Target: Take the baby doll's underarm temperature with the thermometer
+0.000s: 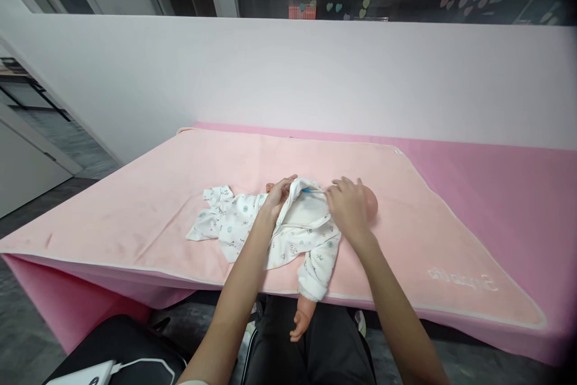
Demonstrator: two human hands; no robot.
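Observation:
A baby doll [371,202] lies on its back on a pink blanket [180,193], head to the right, one bare arm [303,316] hanging over the near edge. It wears a white printed onesie [274,232] that lies partly open across the chest. My left hand [278,191] pinches the far flap of the onesie and lifts it. My right hand [349,206] rests at the collar beside the doll's head, fingers closed on the fabric's edge.
The blanket covers a pink padded table [496,175] against a white wall [288,72]. A black bag [121,349] with a white device [85,374] sits on the floor at lower left. My dark-trousered legs [315,343] are under the table's near edge.

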